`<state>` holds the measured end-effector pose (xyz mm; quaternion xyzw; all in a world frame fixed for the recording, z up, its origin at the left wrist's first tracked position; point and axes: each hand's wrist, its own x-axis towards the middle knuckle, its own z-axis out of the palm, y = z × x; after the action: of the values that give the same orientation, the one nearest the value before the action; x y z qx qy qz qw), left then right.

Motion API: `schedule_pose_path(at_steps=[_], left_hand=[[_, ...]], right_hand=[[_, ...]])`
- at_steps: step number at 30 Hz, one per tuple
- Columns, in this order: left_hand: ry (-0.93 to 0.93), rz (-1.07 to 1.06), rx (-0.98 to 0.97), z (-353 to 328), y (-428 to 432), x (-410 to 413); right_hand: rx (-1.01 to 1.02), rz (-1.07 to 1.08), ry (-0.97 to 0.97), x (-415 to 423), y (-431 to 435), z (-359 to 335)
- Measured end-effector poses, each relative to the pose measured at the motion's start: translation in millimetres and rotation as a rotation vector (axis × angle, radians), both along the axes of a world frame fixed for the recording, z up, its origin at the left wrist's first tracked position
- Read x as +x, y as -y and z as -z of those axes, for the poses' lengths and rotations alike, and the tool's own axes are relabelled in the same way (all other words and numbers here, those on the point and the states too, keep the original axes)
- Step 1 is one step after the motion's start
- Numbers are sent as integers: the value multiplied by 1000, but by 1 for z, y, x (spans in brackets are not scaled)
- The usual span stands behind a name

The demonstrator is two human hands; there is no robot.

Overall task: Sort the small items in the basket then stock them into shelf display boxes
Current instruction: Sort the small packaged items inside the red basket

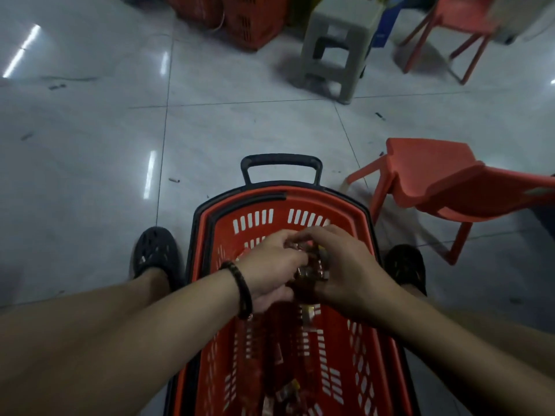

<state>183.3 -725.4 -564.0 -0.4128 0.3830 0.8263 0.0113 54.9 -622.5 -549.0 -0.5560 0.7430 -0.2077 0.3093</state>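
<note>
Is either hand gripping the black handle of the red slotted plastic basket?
No, the left hand and right hand both hold a clump of small wrapped items over the red basket, its black handle untouched.

Dim room; ceiling strip lights glare off the glossy floor [90, 130] at ten o'clock. Edges bend and blur, and the picture is soft overall.

Basket [300, 202] sits at lower centre of the frame, its pull handle [280, 162] at the far end, toward mid-frame. Over the basket's middle, left hand [270, 265] and right hand [345, 265] meet, both holding a bunch of packets [309, 273] between them. Loose packets [288, 393] lie in the basket near the bottom edge. Left shoe [156, 253] and right shoe [405, 265] flank it. Near chair [435, 178] stands at right; stool [333, 52] at upper centre; far chair [459, 22] at upper right; stacked baskets [240, 19] at top.
</note>
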Motion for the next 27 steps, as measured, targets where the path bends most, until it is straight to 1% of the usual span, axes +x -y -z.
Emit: schedule_pose_path(at_steps=[3, 5, 7, 9, 12, 15, 19, 23, 27], left_hand=[[25, -54, -81, 13, -1, -3], [33, -74, -101, 18, 2, -4], [-3, -66, -85, 18, 5, -5], [-43, -38, -69, 13, 6, -5], [-56, -9, -68, 6, 7, -5], [-67, -20, -100, 4, 10, -4], [-32, -41, -191, 5, 13, -4], [24, -66, -200, 7, 17, -1], [66, -63, -214, 6, 23, 4]], right_hand=[[7, -10, 36, -5, 2, -4], [31, 1, 82, -14, 4, -9], [32, 61, 102, -24, 6, -10], [14, 188, 138, -32, 9, -9], [9, 351, 357, -36, 13, -12], [51, 406, 545, -37, 14, -17], [94, 441, 643, -33, 12, -14], [105, 569, 724, -38, 14, -12], [55, 723, 863, -40, 16, -12]])
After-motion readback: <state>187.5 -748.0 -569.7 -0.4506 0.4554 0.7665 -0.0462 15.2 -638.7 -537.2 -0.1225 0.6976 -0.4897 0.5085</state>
